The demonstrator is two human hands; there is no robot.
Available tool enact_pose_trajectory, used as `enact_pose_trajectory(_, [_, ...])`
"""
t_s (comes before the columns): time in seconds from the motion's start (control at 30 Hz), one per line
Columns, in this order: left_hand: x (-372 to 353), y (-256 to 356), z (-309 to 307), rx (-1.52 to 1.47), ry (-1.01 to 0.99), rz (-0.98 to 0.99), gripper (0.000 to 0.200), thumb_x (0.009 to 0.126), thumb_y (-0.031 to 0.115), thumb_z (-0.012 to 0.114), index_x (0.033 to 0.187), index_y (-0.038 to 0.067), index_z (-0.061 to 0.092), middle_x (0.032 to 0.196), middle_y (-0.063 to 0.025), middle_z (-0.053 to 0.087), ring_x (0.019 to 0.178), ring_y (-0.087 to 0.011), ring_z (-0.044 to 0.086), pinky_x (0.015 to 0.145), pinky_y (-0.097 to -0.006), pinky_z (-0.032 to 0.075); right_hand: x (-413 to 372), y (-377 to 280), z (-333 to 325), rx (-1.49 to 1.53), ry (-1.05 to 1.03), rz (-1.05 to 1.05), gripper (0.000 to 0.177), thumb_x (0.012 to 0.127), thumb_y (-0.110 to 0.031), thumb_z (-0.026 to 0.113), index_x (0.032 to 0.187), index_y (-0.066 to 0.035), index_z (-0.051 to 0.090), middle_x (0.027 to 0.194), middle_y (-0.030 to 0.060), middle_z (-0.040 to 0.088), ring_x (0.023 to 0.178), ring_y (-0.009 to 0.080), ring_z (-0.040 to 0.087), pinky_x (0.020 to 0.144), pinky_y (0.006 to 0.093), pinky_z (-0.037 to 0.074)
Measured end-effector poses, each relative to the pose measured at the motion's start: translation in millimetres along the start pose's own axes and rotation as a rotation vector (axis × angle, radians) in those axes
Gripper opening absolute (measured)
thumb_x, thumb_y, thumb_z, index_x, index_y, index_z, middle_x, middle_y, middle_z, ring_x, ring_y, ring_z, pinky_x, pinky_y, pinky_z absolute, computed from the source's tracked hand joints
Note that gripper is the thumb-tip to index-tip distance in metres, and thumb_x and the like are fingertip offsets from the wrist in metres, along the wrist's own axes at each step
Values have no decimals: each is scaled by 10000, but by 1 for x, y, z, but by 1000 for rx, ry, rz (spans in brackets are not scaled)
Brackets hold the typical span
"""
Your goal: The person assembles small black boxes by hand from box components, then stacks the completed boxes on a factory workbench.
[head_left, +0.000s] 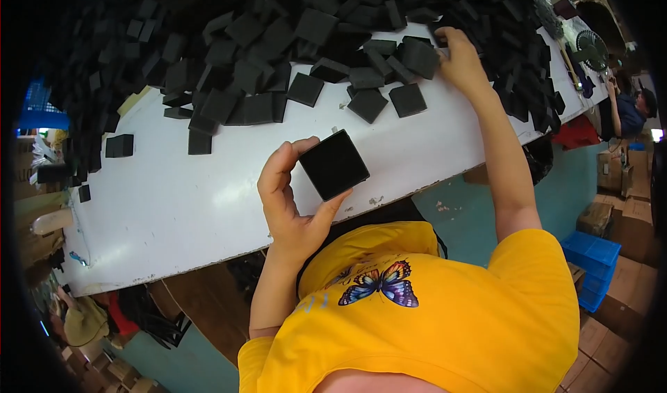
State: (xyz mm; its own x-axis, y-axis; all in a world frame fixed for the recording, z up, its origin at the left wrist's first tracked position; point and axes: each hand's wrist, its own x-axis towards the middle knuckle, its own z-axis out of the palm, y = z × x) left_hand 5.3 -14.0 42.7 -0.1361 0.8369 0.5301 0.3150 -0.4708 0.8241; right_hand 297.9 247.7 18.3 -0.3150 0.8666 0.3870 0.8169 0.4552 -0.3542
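Observation:
My left hand point(290, 202) holds a small black square box point(335, 165) above the near edge of the table, thumb on its lower side and fingers on its upper left side. Its dark face, framed by a thin edge, is turned up toward me. Stretched out to the far right, my right hand point(460, 63) is at the edge of a heap of black foam blocks point(316, 26). Its bent fingers and thumb close round a dark block point(440, 41), mostly hidden among the others. Beside it lies another foam block point(420, 58), and loose ones point(408, 100) lie nearer me.
The heap spreads along the far side of the white table point(187, 205), whose worn front edge runs close to my body. At right are a fan point(591, 50), a person point(631, 111), a blue crate point(590, 268) and cardboard boxes point(636, 226). Bags point(87, 321) sit below the table's left end.

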Motion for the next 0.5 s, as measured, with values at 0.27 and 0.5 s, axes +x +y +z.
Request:
enact_pose_trajectory(0.27, [1,6,-2,-23,26,-39,962,747,31,865,1506,47,273,1295,-226,610,1204,-309,614,1073,-406,433,3,-104,-87,975,-177,42,290,990,-182,657,1237,-42,713,1023,31,735,869,98,667,731,245,524])
enact_pose_trajectory(0.5, [5,15,-5,75,-6,-109,1020,741,53,878,1530,28,231,1310,-208,584,1204,-285,599,1077,-397,428,-4,-199,-44,1011,-738,-106,239,946,-245,704,1035,-40,790,877,22,736,767,77,631,644,254,496])
